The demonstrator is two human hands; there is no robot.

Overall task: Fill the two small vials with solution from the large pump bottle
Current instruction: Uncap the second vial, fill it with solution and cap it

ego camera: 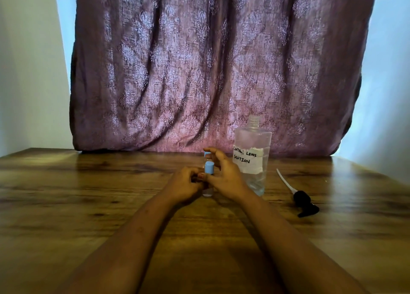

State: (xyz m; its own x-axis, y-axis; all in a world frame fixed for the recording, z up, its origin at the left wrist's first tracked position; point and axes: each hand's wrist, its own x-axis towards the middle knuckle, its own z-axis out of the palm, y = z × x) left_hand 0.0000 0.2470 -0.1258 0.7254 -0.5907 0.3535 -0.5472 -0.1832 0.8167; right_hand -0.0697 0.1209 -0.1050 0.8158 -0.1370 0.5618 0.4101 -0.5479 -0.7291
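I see my left hand (185, 180) gripping the blue-capped vial (208, 176); my right hand (224, 174), fingers half open, touches it. The large bottle (251, 158) stands just right of this hand.

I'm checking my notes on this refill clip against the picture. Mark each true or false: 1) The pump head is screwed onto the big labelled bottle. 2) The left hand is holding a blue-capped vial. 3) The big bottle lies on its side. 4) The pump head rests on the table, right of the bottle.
1) False. The large clear plastic bottle with the handwritten label has a bare, open neck.
2) True. The left hand grips the small clear vial with the light blue cap; the right hand is beside it, fingers spread.
3) False. It stands upright.
4) True. The black pump head with its white tube lies on the wooden table.
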